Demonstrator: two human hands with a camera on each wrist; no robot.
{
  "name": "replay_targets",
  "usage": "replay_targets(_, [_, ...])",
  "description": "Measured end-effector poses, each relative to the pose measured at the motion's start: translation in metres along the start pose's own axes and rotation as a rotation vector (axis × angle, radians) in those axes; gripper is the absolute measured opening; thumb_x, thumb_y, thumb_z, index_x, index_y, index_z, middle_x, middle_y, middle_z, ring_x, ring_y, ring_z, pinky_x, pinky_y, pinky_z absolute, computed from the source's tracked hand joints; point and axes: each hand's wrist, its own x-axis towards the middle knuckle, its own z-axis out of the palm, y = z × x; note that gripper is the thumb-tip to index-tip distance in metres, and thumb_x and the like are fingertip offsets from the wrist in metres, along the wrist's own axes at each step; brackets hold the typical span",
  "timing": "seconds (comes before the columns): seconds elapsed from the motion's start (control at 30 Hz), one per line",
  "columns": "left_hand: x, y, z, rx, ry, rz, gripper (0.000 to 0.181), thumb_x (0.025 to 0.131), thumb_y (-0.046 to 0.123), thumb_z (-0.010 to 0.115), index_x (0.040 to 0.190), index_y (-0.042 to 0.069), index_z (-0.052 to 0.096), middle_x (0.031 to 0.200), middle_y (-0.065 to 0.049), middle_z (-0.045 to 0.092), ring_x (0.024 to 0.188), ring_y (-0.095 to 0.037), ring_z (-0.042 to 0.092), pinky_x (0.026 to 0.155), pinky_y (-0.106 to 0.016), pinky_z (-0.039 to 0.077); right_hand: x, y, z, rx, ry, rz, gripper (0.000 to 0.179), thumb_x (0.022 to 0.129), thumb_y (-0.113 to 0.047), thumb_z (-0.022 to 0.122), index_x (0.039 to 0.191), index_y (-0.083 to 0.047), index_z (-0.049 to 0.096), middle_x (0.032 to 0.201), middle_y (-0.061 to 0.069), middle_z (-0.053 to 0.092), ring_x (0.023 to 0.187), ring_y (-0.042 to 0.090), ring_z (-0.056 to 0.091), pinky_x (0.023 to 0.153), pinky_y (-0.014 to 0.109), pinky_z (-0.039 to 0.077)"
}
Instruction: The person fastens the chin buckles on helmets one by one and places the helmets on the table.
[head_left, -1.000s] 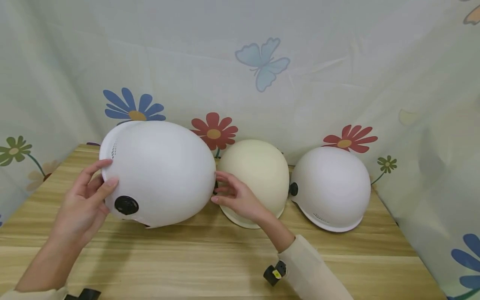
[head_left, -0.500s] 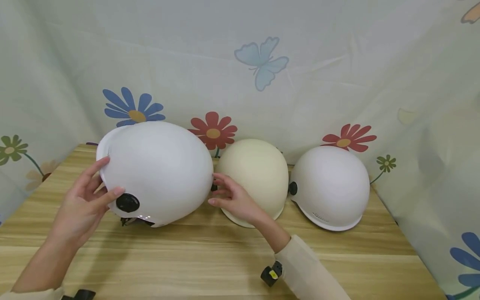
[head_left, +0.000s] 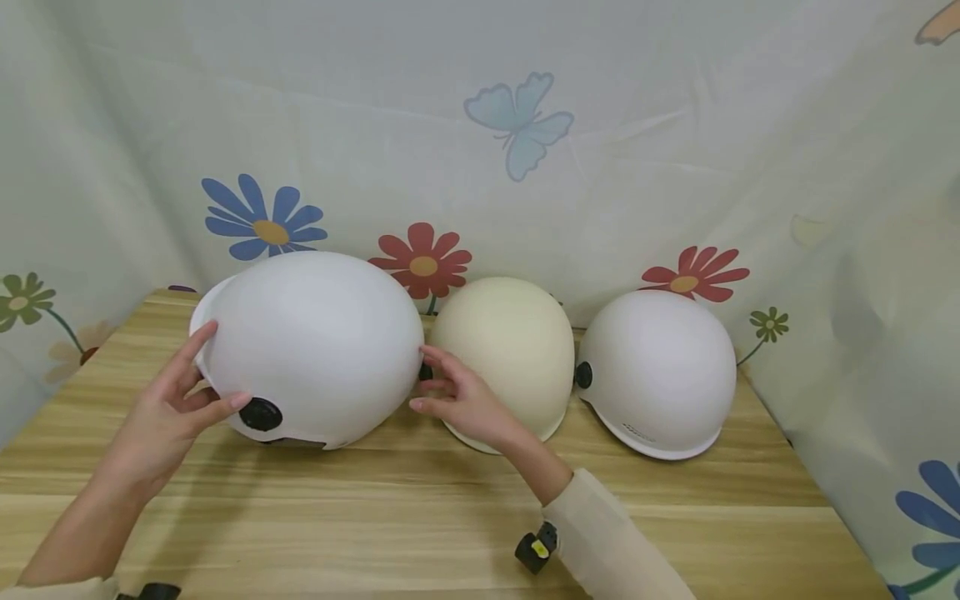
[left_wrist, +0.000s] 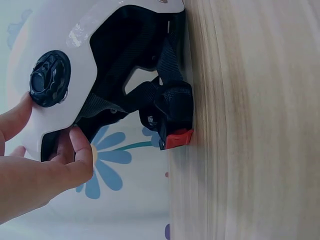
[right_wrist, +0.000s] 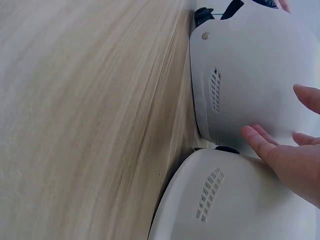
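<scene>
A large white helmet (head_left: 322, 333) stands at the left of the wooden table, its left rim tilted up. My left hand (head_left: 168, 417) holds that rim, thumb outside next to a black round knob (head_left: 261, 414). In the left wrist view the other fingers (left_wrist: 77, 142) curl inside the rim. Inside the shell hang dark straps with a red buckle (left_wrist: 179, 139), close to the tabletop. My right hand (head_left: 468, 400) has its fingertips at the helmet's right side, fingers fairly straight, in front of a cream helmet (head_left: 510, 350).
Another white helmet (head_left: 660, 375) stands to the right of the cream one, a black knob (head_left: 583, 375) on its left side. The three form a row along the back of the table (head_left: 420, 533). Behind them hangs a flower-printed curtain (head_left: 615, 183).
The left helmet's raised rim has come down and a little left, and its straps no longer show in the head view. Both hands have moved slightly left with it.
</scene>
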Motion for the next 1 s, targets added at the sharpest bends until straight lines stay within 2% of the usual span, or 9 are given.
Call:
replay_targets(0.2, [0.003, 0.002, -0.001, 0.064, 0.012, -0.047, 0.087, 0.084, -0.006, 0.060, 0.145, 0.038, 0.016, 0.151, -0.017, -0.003, 0.101, -0.002, 0.046, 0.073, -0.012, 0.046, 0.002, -0.001, 0.001, 0.031, -0.017, 0.030, 0.071, 0.086, -0.003, 0.062, 0.144, -0.013, 0.023, 0.146, 0.012, 0.025, 0.120, 0.030, 0.044, 0.090, 0.035, 0.044])
replay_targets(0.23, [0.004, 0.002, -0.002, 0.079, 0.013, -0.055, 0.088, 0.084, -0.005, 0.060, 0.145, 0.038, 0.015, 0.150, -0.018, -0.005, 0.106, -0.007, 0.046, 0.073, -0.012, 0.046, 0.002, -0.001, 0.001, 0.038, -0.018, 0.033, 0.071, 0.086, -0.002, 0.062, 0.144, -0.012, 0.023, 0.146, 0.013, 0.024, 0.120, 0.032, 0.044, 0.090, 0.036, 0.044])
replay_targets(0.37, [0.006, 0.002, -0.002, 0.138, 0.021, -0.094, 0.090, 0.084, -0.004, 0.061, 0.145, 0.039, 0.010, 0.148, -0.023, -0.008, 0.108, -0.012, 0.045, 0.072, -0.012, 0.046, 0.003, -0.001, 0.001, 0.045, -0.022, 0.037, 0.071, 0.086, -0.002, 0.062, 0.144, -0.012, 0.023, 0.146, 0.013, 0.024, 0.121, 0.032, 0.043, 0.090, 0.035, 0.044])
replay_targets(0.43, [0.006, 0.001, -0.002, 0.149, 0.022, -0.109, 0.092, 0.084, -0.003, 0.061, 0.145, 0.039, 0.007, 0.148, -0.025, -0.008, 0.106, -0.010, 0.046, 0.072, -0.012, 0.045, 0.004, 0.000, 0.002, 0.040, -0.020, 0.035, 0.071, 0.086, -0.004, 0.063, 0.144, -0.013, 0.024, 0.146, 0.011, 0.025, 0.122, 0.030, 0.043, 0.090, 0.033, 0.045])
replay_targets(0.47, [0.006, 0.000, -0.002, 0.148, 0.023, -0.117, 0.093, 0.084, -0.004, 0.062, 0.145, 0.039, 0.007, 0.147, -0.026, -0.008, 0.100, -0.004, 0.046, 0.071, -0.012, 0.045, 0.004, 0.001, 0.002, 0.035, -0.020, 0.031, 0.071, 0.086, -0.005, 0.063, 0.144, -0.014, 0.024, 0.146, 0.010, 0.025, 0.122, 0.029, 0.043, 0.090, 0.032, 0.044])
replay_targets(0.53, [0.006, -0.002, -0.002, 0.139, 0.020, -0.129, 0.095, 0.083, -0.005, 0.062, 0.145, 0.039, 0.004, 0.146, -0.029, -0.009, 0.095, 0.000, 0.046, 0.071, -0.013, 0.045, 0.004, 0.003, 0.003, 0.028, -0.020, 0.021, 0.071, 0.086, -0.008, 0.064, 0.144, -0.015, 0.025, 0.146, 0.008, 0.025, 0.122, 0.028, 0.043, 0.089, 0.030, 0.044])
replay_targets(0.77, [0.006, -0.006, -0.004, 0.164, 0.024, -0.177, 0.098, 0.083, -0.001, 0.063, 0.144, 0.043, 0.000, 0.144, -0.032, -0.011, 0.099, -0.004, 0.046, 0.071, -0.013, 0.046, 0.004, 0.004, 0.005, 0.007, -0.018, 0.004, 0.071, 0.085, -0.009, 0.065, 0.144, -0.016, 0.026, 0.147, 0.006, 0.026, 0.122, 0.026, 0.043, 0.089, 0.029, 0.044])
replay_targets(1.0, [0.006, -0.008, -0.006, 0.144, 0.010, -0.219, 0.102, 0.083, -0.002, 0.064, 0.143, 0.042, -0.006, 0.135, -0.034, -0.001, 0.088, 0.006, 0.050, 0.070, -0.021, 0.050, 0.004, 0.003, 0.008, 0.015, -0.031, 0.026, 0.070, 0.085, -0.006, 0.064, 0.144, -0.015, 0.026, 0.147, 0.008, 0.025, 0.123, 0.030, 0.041, 0.092, 0.034, 0.043])
